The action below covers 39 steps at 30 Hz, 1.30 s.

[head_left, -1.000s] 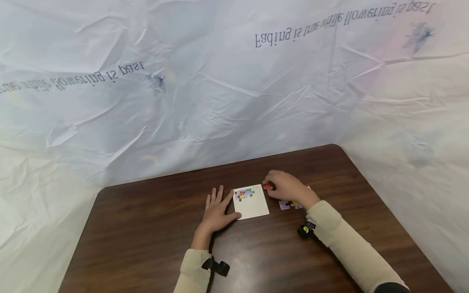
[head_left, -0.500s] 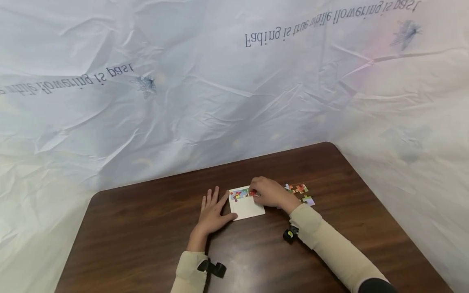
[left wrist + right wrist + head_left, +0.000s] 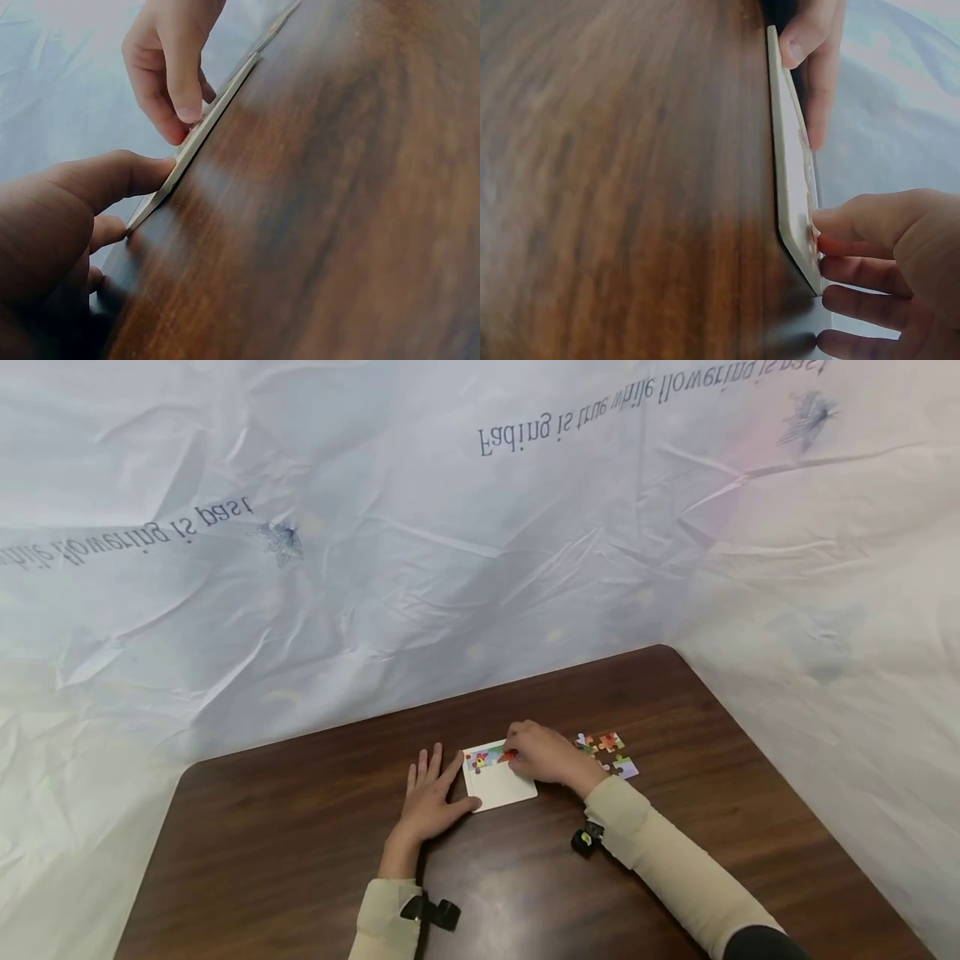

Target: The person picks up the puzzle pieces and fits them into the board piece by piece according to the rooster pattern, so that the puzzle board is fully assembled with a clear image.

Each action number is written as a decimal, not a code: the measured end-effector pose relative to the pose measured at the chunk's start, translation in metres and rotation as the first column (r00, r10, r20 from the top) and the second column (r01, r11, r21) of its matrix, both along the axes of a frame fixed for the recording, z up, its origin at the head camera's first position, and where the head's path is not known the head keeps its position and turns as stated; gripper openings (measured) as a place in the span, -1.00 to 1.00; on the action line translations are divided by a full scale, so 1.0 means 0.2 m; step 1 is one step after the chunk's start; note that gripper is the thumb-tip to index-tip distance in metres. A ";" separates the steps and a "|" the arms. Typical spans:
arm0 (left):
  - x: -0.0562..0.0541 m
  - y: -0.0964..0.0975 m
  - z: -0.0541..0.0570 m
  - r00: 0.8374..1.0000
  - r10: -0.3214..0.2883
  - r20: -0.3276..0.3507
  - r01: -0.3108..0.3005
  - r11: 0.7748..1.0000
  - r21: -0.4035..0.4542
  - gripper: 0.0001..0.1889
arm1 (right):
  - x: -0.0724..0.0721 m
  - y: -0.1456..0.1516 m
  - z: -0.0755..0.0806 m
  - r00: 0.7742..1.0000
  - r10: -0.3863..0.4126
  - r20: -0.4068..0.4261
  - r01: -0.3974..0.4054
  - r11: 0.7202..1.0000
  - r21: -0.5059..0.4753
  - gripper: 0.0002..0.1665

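A white square puzzle board lies on the table, with joined colourful jigsaw pieces along its far edge. My left hand rests at the board's left side, fingers spread and fairly straight. Its thumb touches the near left corner, and the index fingertip is at the far left corner. Over the far right corner, my right hand pinches a reddish jigsaw piece between thumb and index finger, down at the board's surface. Most of that piece is hidden by the fingers. In the right wrist view, its other fingers are loosely bent.
Several loose jigsaw pieces lie right of the board, partly behind the right hand and wrist. The dark wooden table has rounded far corners. A pale printed cloth hangs behind it. Each wrist wears a black camera.
My right hand has moved left from beside the board onto its far right corner, carrying the red jigsaw piece. The loose pieces are more exposed. My left hand has stayed at the board.
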<state>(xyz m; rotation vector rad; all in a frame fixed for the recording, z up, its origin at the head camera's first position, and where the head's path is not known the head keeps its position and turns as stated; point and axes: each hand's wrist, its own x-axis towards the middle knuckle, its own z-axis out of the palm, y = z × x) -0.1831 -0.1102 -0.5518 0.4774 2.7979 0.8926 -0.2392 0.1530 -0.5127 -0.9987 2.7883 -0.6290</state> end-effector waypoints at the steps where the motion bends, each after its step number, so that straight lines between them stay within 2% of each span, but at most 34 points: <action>1: 0.00 0.00 0.00 1.000 0.002 0.000 -0.002 1.000 0.002 -0.06 | 0.00 0.00 0.00 1.000 -0.005 0.004 0.005 1.000 -0.001 -0.72; 8: 0.01 -0.01 -0.02 1.000 0.001 -0.005 -0.001 1.000 -0.001 -0.05 | 0.02 0.08 0.02 1.000 -0.006 0.017 0.008 0.994 -0.105 -0.71; 13: 0.02 0.00 -0.02 1.000 -0.002 -0.013 0.001 1.000 -0.005 -0.04 | 0.02 0.25 0.06 0.996 -0.077 -0.035 0.072 0.989 -0.132 -0.75; 16: 0.02 0.00 -0.02 1.000 0.002 -0.018 -0.002 1.000 -0.005 -0.05 | 0.03 0.34 0.07 0.992 -0.117 -0.040 0.112 0.989 -0.100 -0.77; 20: 0.02 0.00 -0.02 1.000 0.004 -0.012 -0.004 1.000 -0.004 -0.05 | 0.05 0.39 0.06 0.995 -0.101 -0.017 0.100 0.994 -0.038 -0.81; 23: 0.03 -0.01 -0.02 1.000 0.006 -0.003 -0.006 1.000 -0.004 -0.05 | 0.06 0.39 0.03 0.997 -0.071 -0.011 0.071 0.997 -0.003 -0.81; 27: 0.02 -0.02 -0.02 1.000 0.008 -0.006 -0.008 1.000 -0.003 -0.05 | 0.06 0.37 0.02 0.997 -0.063 -0.046 0.064 0.998 0.025 -0.81; 35: 0.01 0.00 0.00 1.000 0.003 -0.021 -0.003 1.000 -0.001 -0.04 | 0.02 0.34 0.04 0.990 -0.104 -0.094 0.112 0.990 0.083 -0.84; 39: 0.01 0.00 0.00 1.000 -0.001 -0.007 0.001 1.000 -0.007 -0.03 | 0.01 0.33 0.05 0.991 -0.107 -0.083 0.115 0.989 0.098 -0.83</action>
